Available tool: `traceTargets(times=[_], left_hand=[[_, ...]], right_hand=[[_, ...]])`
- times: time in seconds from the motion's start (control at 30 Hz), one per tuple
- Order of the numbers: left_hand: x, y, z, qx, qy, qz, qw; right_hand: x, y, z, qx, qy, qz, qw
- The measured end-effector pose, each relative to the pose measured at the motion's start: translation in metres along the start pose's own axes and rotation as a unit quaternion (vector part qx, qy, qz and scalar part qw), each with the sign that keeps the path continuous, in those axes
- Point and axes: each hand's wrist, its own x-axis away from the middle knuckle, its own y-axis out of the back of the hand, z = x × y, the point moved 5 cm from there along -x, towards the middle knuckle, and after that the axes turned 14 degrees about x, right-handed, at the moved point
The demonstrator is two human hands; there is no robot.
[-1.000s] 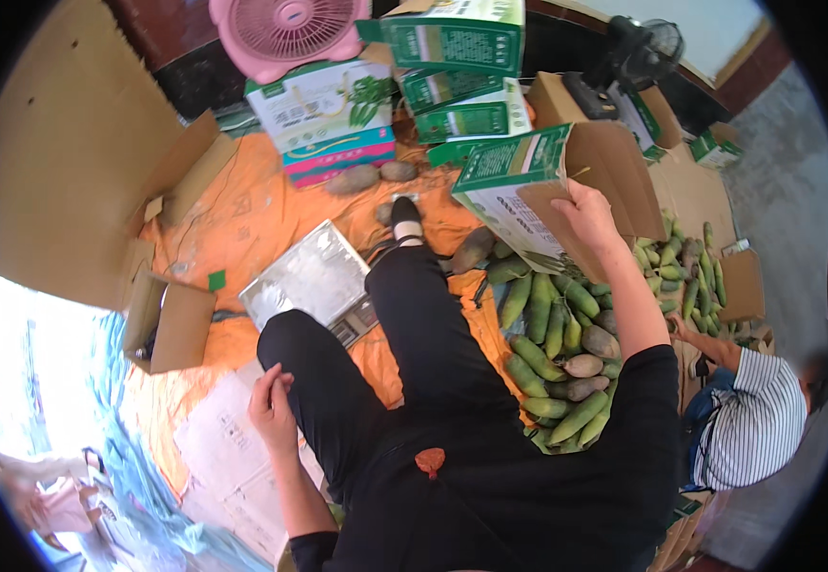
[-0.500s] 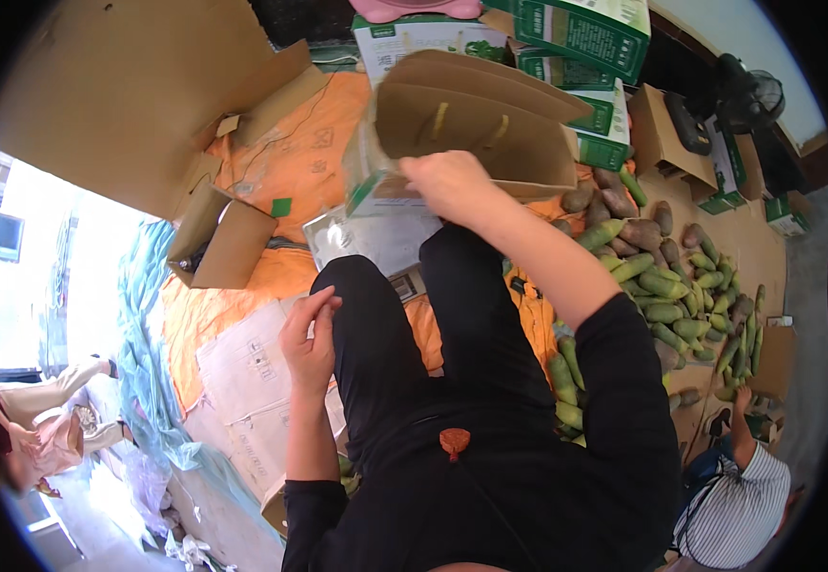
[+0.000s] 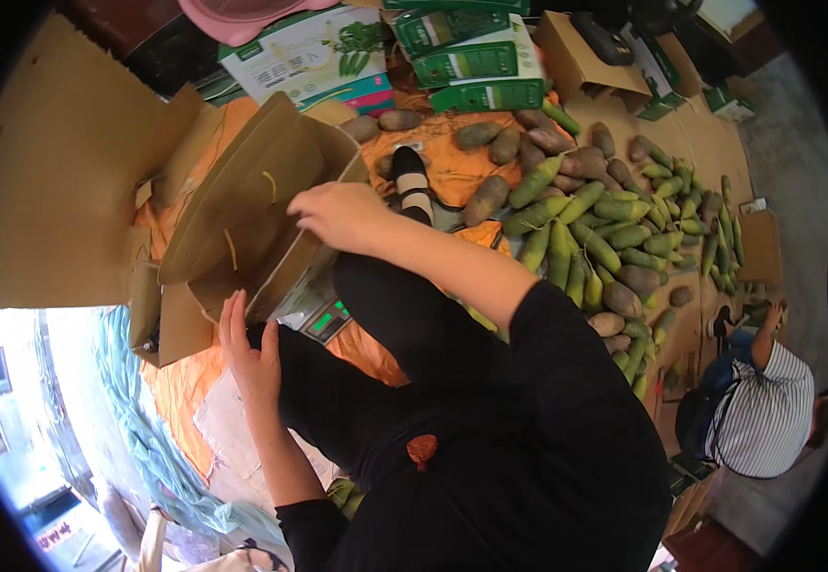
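Note:
A tall open cardboard box (image 3: 206,200) with yellow cord handles inside stands in front of my knees, its flaps raised. My right hand (image 3: 342,217) is closed over the box's near rim, toward the right corner. At the near left corner of the same box, my left hand (image 3: 254,357) has its fingers stretched out along the cardboard; it seems to touch the edge. Beneath the box is a scale, its lit green display (image 3: 328,318) showing between the box and my leg. The far lower part of the box is hidden.
Green and purplish radishes (image 3: 614,224) lie in a heap on the right. White-and-green cartons (image 3: 304,57) and a pink basin (image 3: 242,17) are at the back. A smaller brown box (image 3: 175,329) stands at left. A person in a striped shirt (image 3: 762,419) sits far right.
The view has swung, and the box now sits farther left in it. My left hand has come up from beside my knee to the box's near corner. My right hand stays on the rim.

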Motion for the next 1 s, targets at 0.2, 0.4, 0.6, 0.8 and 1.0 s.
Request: traceTargets(times=[0.2, 0.4, 0.6, 0.8, 1.0], left_hand=[[-0.030, -0.040, 0.033, -0.087, -0.007, 0.100, 0.991], [-0.044, -0.070, 0.043, -0.178, 0.040, 0.154, 0.971], [-0.060, -0.086, 0.053, -0.202, 0.041, 0.174, 0.963], [-0.057, -0.086, 0.054, -0.228, 0.098, 0.199, 0.948], [-0.039, -0.077, 0.067, -0.223, 0.130, 0.203, 0.944]], right_hand=[[0.140, 0.007, -0.134, -0.045, -0.282, -0.035, 0.958], [0.342, -0.028, -0.205, 0.061, -0.524, 0.153, 0.835], [0.453, -0.027, -0.234, 0.103, -0.616, 0.255, 0.738], [0.466, 0.029, -0.265, 0.288, -0.600, 0.140, 0.733], [0.463, 0.067, -0.301, 0.389, -0.600, 0.247, 0.655]])
